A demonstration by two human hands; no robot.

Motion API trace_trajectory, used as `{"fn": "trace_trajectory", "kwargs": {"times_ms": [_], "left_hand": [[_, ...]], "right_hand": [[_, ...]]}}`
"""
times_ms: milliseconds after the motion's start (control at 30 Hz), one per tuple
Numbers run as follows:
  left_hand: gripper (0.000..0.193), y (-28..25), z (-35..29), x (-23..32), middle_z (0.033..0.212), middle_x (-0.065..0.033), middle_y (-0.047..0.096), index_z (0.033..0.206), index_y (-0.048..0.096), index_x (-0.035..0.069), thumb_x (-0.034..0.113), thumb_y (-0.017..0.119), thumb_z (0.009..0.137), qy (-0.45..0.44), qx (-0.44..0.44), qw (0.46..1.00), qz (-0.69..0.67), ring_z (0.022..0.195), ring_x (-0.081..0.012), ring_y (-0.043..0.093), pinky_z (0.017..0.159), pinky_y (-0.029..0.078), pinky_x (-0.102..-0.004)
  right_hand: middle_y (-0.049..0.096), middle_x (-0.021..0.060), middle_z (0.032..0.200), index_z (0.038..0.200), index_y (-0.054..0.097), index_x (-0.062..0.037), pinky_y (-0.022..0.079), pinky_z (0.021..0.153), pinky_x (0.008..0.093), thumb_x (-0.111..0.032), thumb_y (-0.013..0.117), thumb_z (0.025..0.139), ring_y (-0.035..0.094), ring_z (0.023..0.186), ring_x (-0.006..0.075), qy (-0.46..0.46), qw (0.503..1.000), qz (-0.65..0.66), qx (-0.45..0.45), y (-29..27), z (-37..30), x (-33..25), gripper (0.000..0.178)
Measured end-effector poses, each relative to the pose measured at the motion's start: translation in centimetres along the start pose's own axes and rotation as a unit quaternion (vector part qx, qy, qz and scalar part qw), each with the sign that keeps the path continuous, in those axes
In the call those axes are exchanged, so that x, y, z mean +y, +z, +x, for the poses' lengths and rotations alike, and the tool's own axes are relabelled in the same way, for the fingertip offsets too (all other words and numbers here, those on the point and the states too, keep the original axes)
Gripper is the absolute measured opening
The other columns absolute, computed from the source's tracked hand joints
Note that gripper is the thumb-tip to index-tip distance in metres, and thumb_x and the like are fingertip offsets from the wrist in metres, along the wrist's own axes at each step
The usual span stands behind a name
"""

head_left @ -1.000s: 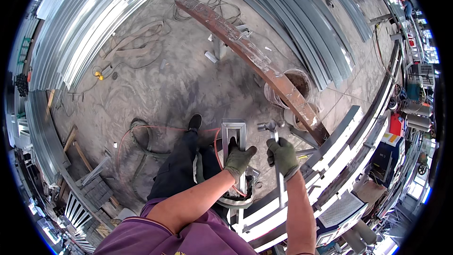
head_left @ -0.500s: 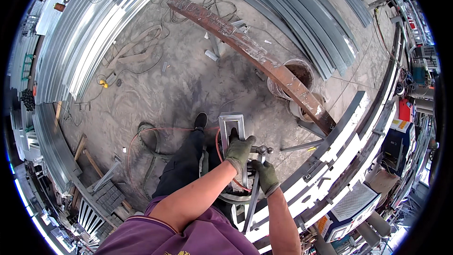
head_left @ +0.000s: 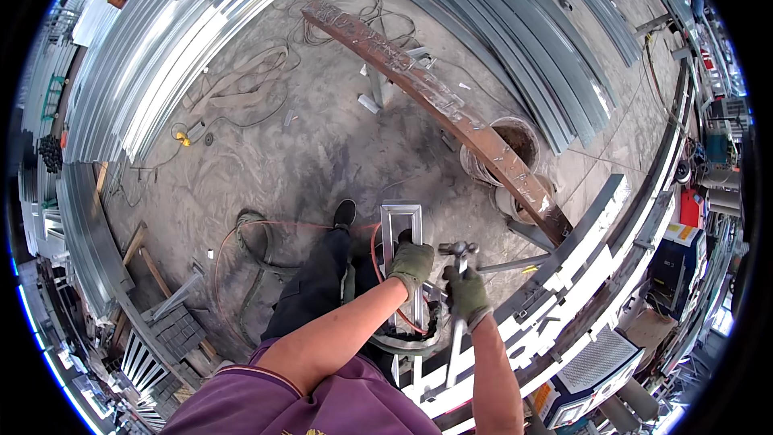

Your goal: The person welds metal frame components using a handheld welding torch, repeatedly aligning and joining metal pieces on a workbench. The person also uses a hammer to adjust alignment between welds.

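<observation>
In olive work gloves, my left hand [head_left: 412, 266] is closed on the right side of a narrow rectangular metal frame [head_left: 387, 238], which stands in front of my legs. My right hand [head_left: 469, 298] grips a hammer [head_left: 456, 358] high on its handle, just below the steel head. The hammer's long handle runs down toward my body, and its head is a short way right of the frame, apart from it. A thin orange hose [head_left: 374, 243] loops behind the frame's lower part.
To my right runs a rack of pale metal beams [head_left: 584, 238]. Ahead lies a rusty steel beam [head_left: 439, 101] over buckets [head_left: 515, 141]. Stacked grey profiles [head_left: 515, 40] lie far right, shiny corrugated sheets [head_left: 161, 56] far left. Coiled cables [head_left: 266, 250] are on the floor beside my foot.
My right hand has shifted the hammer slightly right, away from the frame, and its handle has swung to the right. My left hand keeps its hold on the frame. The view has tilted slightly.
</observation>
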State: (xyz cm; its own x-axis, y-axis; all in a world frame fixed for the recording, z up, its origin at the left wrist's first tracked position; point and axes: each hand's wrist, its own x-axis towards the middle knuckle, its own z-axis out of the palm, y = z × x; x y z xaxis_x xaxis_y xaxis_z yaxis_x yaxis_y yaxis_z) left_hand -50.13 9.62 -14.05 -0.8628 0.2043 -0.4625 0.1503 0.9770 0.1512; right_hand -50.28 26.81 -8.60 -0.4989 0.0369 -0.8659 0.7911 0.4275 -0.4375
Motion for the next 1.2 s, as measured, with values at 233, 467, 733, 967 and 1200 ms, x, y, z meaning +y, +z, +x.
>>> {"fn": "trace_trajectory", "kwargs": {"times_ms": [233,467,733,967,1200], "left_hand": [[0.012,2.7,0.5,-0.3,0.08,-0.0182,0.078,0.094,0.077,0.005,0.01,0.066,0.091,-0.01,-0.015,0.998,-0.052,0.075,-0.0332,0.077,0.075,0.057,-0.0503],[0.017,-1.0,0.5,-0.1,0.089,-0.0181,0.08,0.099,0.08,0.005,0.012,0.066,0.093,0.035,-0.068,0.996,-0.035,0.077,-0.0339,0.077,0.083,0.053,-0.0529],[0.019,-0.9,0.0,-0.7,0.091,-0.019,0.08,0.097,0.08,0.005,0.014,0.064,0.093,0.007,-0.081,0.984,-0.157,0.082,-0.0348,0.079,0.077,0.055,-0.0528],[0.018,-0.9,0.7,0.3,0.089,-0.0149,0.081,0.095,0.082,0.009,0.015,0.064,0.093,0.011,-0.077,0.995,-0.069,0.08,-0.0306,0.079,0.077,0.055,-0.0506],[0.015,11.2,1.7,-2.7,0.087,-0.0133,0.079,0.09,0.078,0.01,0.017,0.065,0.093,-0.032,0.05,0.991,-0.122,0.085,-0.0313,0.079,0.072,0.059,-0.0505]], "right_hand": [[0.073,0.0249,0.09,0.108,0.072,-0.0057,0.054,0.079,0.0525,-0.047,0.064,0.105,0.071,0.089,0.0473,-0.294,0.914,-0.25,0.128,-2.7,-0.1,-15.9,0.042],[0.071,0.0268,0.089,0.103,0.073,-0.0061,0.052,0.071,0.0526,-0.039,0.062,0.107,0.07,0.084,0.0485,-0.469,0.816,-0.295,0.163,-3.4,2.9,-27.4,0.035],[0.075,0.0257,0.118,0.123,0.073,-0.0075,0.055,0.096,0.055,-0.047,0.059,0.105,0.071,0.112,0.0458,-0.338,0.714,-0.613,-0.028,1.2,0.4,-25.2,0.046],[0.075,0.0246,0.099,0.108,0.071,-0.0033,0.053,0.076,0.0537,-0.039,0.067,0.106,0.072,0.09,0.0444,-0.34,0.882,-0.302,0.125,-4.4,-1.7,-20.4,0.036],[0.073,0.025,0.088,0.101,0.071,-0.0062,0.056,0.072,0.0547,-0.042,0.074,0.099,0.072,0.084,0.0479,-0.151,0.933,-0.132,0.297,-3.8,-9.4,2.6,0.036]]}}
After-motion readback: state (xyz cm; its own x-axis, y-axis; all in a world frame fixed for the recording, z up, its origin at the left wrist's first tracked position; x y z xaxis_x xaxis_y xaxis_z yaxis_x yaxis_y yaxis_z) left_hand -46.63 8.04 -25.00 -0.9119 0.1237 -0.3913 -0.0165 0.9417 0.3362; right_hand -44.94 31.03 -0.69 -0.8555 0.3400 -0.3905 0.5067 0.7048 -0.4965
